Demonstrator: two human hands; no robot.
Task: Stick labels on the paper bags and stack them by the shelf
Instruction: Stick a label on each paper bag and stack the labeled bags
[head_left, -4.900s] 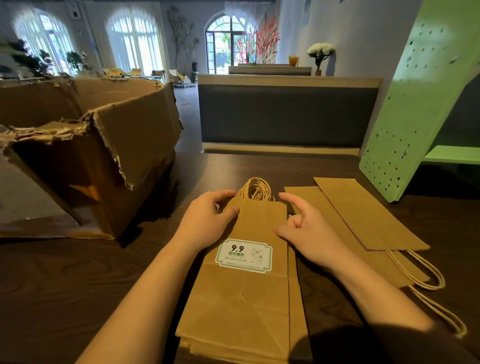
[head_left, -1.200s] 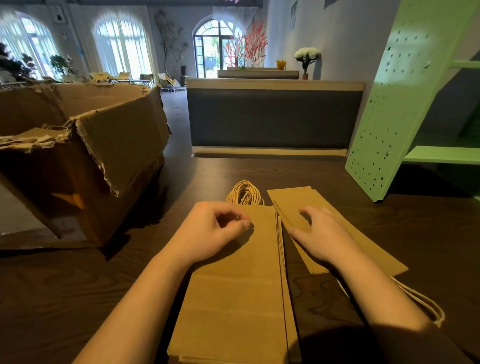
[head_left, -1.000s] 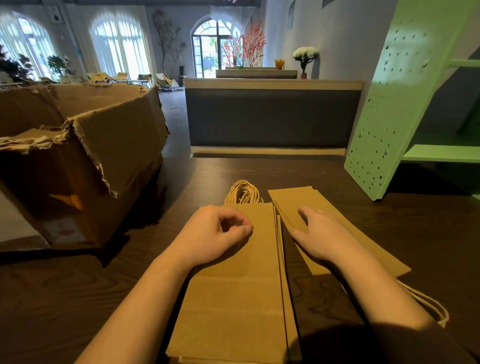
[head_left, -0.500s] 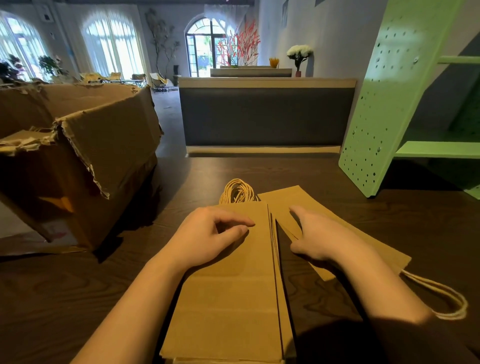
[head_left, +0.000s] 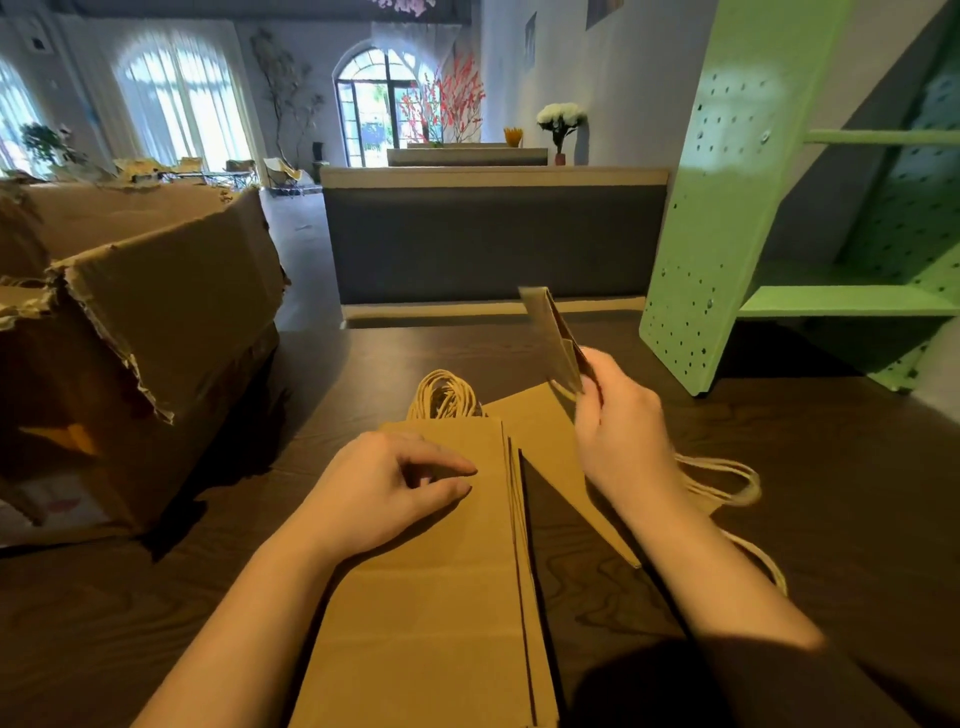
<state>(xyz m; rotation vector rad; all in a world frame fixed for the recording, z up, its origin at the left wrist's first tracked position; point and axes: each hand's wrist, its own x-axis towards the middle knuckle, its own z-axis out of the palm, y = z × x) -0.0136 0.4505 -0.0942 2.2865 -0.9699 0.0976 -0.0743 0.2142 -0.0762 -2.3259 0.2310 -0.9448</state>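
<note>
We take this for a café: behind the long counter (head_left: 493, 239) stand lounge chairs (head_left: 283, 174), arched windows (head_left: 179, 104) and white flowers (head_left: 561, 114).

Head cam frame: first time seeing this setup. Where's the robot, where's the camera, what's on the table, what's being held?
There is no robot here: a person works with bare hands, and the single wide-angle camera sits on their head, looking forward and down. So the arms coming in from the bottom edge are the wearer's own. The left hand rests on a stack of flat brown bags lying on the dark table, with their twine handles at the far end. The right hand pinches one paper bag and holds it raised on edge above the table; it is motion-blurred. Under that hand lies another flat bag, set at an angle. A torn cardboard box stands at the left, a green pegboard shelf at the right. No label shows in this picture.
</note>
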